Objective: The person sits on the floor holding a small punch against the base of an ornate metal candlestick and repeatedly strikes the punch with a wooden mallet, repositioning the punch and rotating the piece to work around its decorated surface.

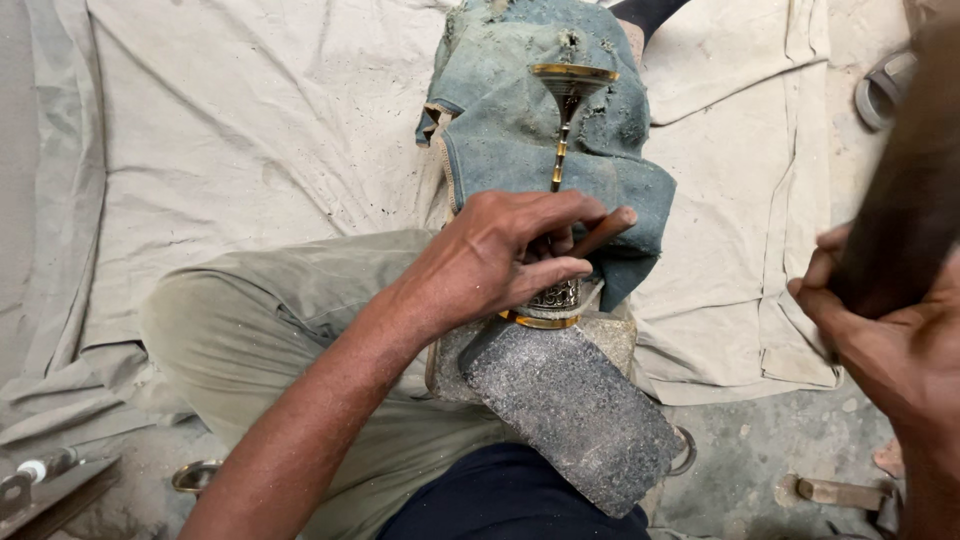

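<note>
The left hand [505,255] is curled closed, its fingers [560,268] pinching a thin brown chisel-like tool [605,232] whose blunt end sticks up past the knuckles; its tip is hidden under the fingers, against the patterned barrel of a brass goblet-shaped piece [562,120] lying on its side; just below the fingertips the engraved band and gold rim [545,318] of that piece show, and beyond the knuckles its slim stem runs away to a flared foot; the piece rests on a dusty blue-green cloth pad [500,140], and near the wrist side a rough grey stone block [570,420] butts against its rim, apparently bracing it; the right hand [880,340], well apart from the left, is wrapped tightly round a dark, blurred handle-like object [905,210], too blurred to name for sure; the brass piece looks stiff and fairly light, hollow, smooth and apt to roll; the stem looks the weak spot, likely to bend, so the thick barrel under the fingers seems the safer hold; a pale canvas sheet [250,130] covers the ground beyond the hands.
</note>
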A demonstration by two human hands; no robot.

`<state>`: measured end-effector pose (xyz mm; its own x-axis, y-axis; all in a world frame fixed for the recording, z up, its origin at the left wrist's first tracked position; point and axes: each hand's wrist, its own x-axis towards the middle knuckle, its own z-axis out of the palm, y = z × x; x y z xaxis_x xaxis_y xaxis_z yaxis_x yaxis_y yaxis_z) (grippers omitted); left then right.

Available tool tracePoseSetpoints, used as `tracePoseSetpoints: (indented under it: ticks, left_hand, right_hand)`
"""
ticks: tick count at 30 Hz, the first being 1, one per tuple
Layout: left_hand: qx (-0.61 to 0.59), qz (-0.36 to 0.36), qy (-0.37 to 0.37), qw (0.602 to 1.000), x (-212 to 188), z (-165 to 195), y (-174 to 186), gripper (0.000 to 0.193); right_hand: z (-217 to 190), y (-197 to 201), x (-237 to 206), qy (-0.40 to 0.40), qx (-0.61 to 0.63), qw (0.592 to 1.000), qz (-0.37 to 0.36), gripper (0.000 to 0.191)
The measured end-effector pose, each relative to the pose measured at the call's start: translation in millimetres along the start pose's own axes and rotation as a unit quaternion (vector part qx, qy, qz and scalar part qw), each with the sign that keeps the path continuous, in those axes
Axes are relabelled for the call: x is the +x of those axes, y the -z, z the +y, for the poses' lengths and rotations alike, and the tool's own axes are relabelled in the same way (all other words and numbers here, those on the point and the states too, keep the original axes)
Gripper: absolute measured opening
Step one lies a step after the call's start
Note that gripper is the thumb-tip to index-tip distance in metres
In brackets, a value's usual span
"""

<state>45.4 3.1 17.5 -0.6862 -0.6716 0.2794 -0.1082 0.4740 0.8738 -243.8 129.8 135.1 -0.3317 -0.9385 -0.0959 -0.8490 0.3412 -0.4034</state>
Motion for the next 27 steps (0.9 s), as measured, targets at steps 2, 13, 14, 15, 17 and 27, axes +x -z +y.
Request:
tracePoseSetpoints:
  ticks: [2,13,14,15,17,27]
  left_hand:
    - [-0.009,-0.016,0.025,1.0,1.9,2.6,0.9,0.046]
    - [-0.042,0.033,-0.008,0.999,-2.4,13.2,11.5,0.048]
    - [-0.062,0.039,0.011,0.997,-6.3,13.8,12.6,0.048]
    - [-0.051,0.031,0.007,0.998,-8.1,14.2,11.2,0.045]
    - [-0.02,0.011,-0.011,1.0,-8.8,12.4,9.0,0.04]
    - [0.013,-0.016,-0.012,1.0,-6.6,1.5,-2.1,0.048]
  right_hand:
    - [-3.3,-2.2,-0.3,0.005,-0.014,1.0,-0.024,0.026]
    - [-0.6,-10.3,-23.1,0.065,-0.066,0.995,0.023,0.025]
    - [3.7,-12.4,-25.9,0.031,0.02,0.999,0.021,0.023]
    - [7.6,-14.5,-28.2,-0.006,0.106,0.994,0.017,0.022]
    - [14.2,-17.4,-28.7,-0.017,0.171,0.985,0.011,0.022]
    - [13.3,-2.7,-34.6,0.013,-0.151,0.988,0.015,0.036]
